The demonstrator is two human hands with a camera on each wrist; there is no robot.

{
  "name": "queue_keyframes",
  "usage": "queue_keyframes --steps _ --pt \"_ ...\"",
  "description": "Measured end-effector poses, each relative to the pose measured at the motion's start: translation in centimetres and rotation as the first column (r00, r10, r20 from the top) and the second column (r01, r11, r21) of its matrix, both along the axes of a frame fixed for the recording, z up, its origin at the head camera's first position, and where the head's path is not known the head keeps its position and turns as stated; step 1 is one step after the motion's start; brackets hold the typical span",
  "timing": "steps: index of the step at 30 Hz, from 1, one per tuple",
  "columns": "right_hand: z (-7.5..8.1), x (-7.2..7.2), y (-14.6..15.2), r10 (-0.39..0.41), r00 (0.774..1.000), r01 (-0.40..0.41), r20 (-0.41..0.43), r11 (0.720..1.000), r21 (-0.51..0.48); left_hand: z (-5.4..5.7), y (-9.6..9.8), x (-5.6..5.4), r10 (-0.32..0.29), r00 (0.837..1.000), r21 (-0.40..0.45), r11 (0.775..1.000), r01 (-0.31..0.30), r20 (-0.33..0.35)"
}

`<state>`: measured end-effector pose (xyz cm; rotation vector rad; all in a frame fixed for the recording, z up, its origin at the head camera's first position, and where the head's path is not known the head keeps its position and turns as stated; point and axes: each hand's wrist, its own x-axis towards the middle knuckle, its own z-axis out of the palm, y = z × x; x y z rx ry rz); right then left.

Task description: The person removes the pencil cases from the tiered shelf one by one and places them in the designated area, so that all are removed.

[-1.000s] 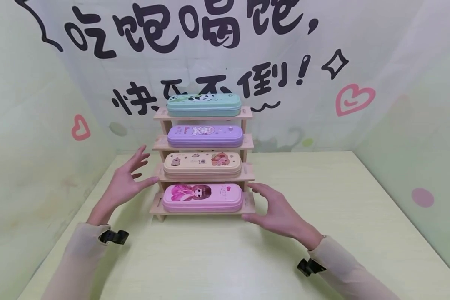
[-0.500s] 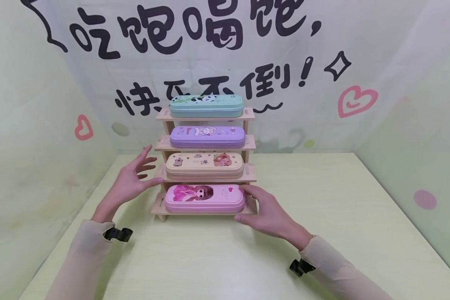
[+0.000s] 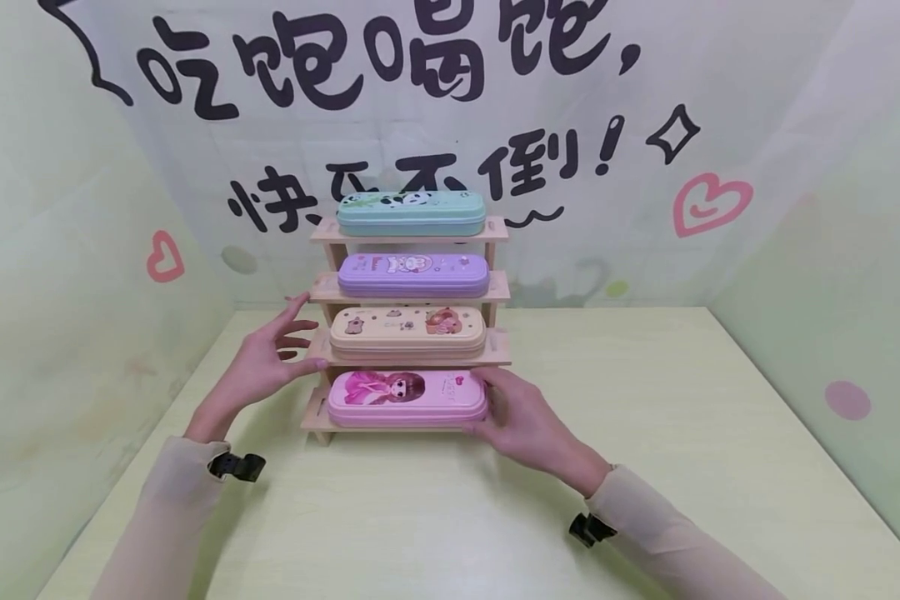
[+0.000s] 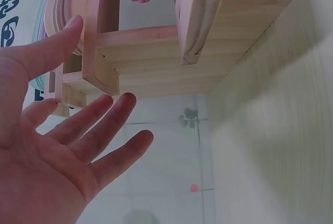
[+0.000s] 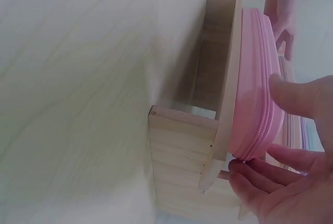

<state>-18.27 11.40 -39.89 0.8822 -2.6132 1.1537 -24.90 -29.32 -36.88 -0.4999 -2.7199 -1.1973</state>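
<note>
A pink zip pencil case [image 3: 407, 398] with a doll picture lies on the lowest shelf of a wooden stepped rack [image 3: 317, 410]. My right hand [image 3: 527, 421] holds that case by its right end. In the right wrist view, the thumb [image 5: 291, 96] presses its zipped front side while the other fingers bend round the end. My left hand [image 3: 258, 362] is spread beside the rack's left side, holding nothing. Its thumb tip is close to the third shelf's left end; whether it touches cannot be told. The left wrist view shows the palm and separated fingers [image 4: 120, 159].
Above the pink case sit a cream pencil case [image 3: 407, 332], a purple one [image 3: 414, 275] and a mint panda one [image 3: 411, 213], each on its own shelf. The rack stands on a pale table [image 3: 645, 400] against a printed backdrop [image 3: 630, 250]. Side walls flank the table.
My right hand has moved left, from beside the lowest shelf onto the pink pencil case's right end. The left hand has come slightly nearer the rack. The pencil cases keep their places on the shelves.
</note>
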Motion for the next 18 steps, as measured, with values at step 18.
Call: queue_keyframes --steps 18 --pt "-0.27 -0.26 -0.09 -0.024 0.999 0.025 -0.021 0.999 0.022 -0.66 -0.48 -0.47 0.0 1.0 -0.001 1.0 0.0 -0.002"
